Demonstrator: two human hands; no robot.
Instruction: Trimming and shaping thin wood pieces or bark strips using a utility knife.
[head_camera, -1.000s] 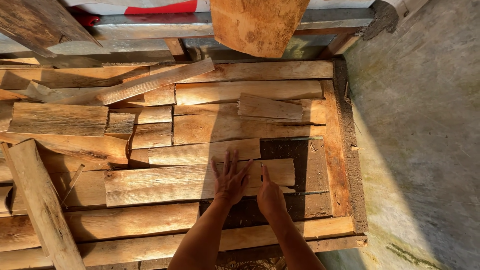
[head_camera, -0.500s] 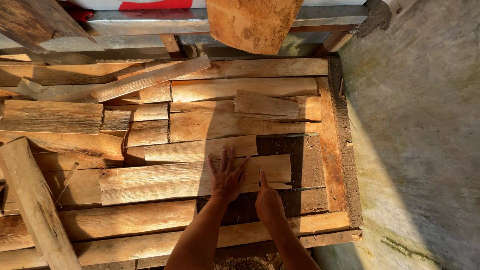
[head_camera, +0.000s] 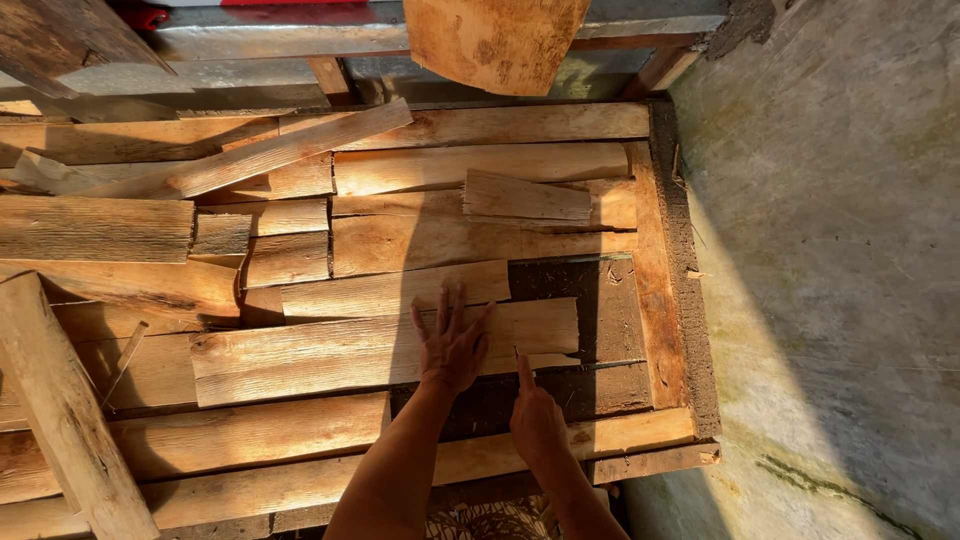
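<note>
A long wooden plank (head_camera: 380, 350) under a hand

The plank is pale and rough. It lies flat across the middle of the frame, on top of other boards. Its right end sits over a dark gap.

Left hand (head_camera: 452, 345) has slid slightly down and left along long plank (head_camera: 380, 352), fingers still spread flat on it; right hand (head_camera: 537, 422) has dropped lower beside plank's near edge, forefinger now pointing up at that edge. View has tilted: whole stack of planks sits higher in picture, slanted post (head_camera: 70, 415) at left now nearer, more concrete floor (head_camera: 830, 300) showing at right
</note>
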